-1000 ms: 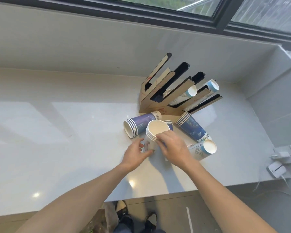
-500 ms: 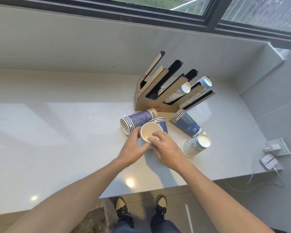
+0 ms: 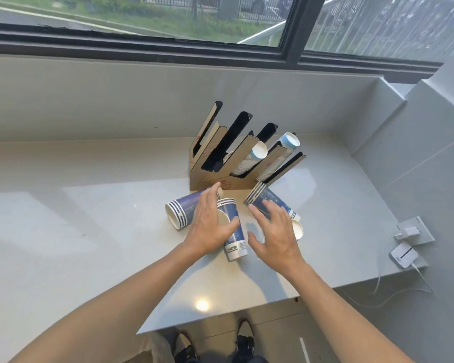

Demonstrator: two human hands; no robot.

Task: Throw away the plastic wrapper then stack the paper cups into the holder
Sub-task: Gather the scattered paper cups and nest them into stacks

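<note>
A brown cardboard cup holder (image 3: 212,176) with black slanted slots stands at the back of the counter; two slots hold stacks of paper cups (image 3: 250,159). In front of it, blue-and-white cup stacks lie on their sides: a left stack (image 3: 178,214), a middle stack (image 3: 235,241) with its base toward me, and a right stack (image 3: 269,200). A single cup (image 3: 298,230) peeks out by my right hand. My left hand (image 3: 209,226) is spread flat over the left and middle stacks, thumb against the middle one. My right hand (image 3: 273,233) hovers with fingers apart over the right stack. No plastic wrapper is visible.
The grey counter (image 3: 89,231) ends in a front edge (image 3: 220,318) near my feet. A wall and window sill run behind the holder. A wall socket with a plug (image 3: 410,231) and a white adapter (image 3: 404,254) with cables sit at the right.
Both hands were together on an upright cup stack; that stack now lies on its side, and the hands have come off it and spread apart.
</note>
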